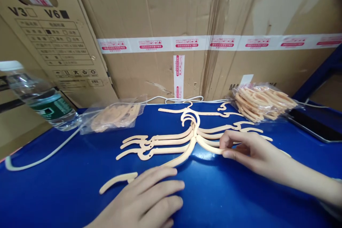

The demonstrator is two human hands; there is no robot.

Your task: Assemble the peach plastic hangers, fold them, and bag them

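Observation:
Nearest to me, a beige folding clothes hanger (184, 155) lies tilted with its hook pointing away. My right hand (248, 151) pinches its right arm between thumb and fingertips. My left hand (144, 199) rests over the hanger's left side with fingers stretched out, covering part of that arm; a curved end piece (117, 181) shows beyond the hand. Right behind lie several more beige hangers (171, 148), overlapping, with their hooks bunched in the middle. Another hanger (173, 110) lies farther back by the boxes.
A clear bag of beige hanger parts (114, 115) lies left, and a fuller bag (263, 101) right. A water bottle (48, 99) leans at left beside a white cable (40, 165). A black phone (317, 126) lies at right. Cardboard boxes (149, 14) stand behind the blue tabletop (213, 199).

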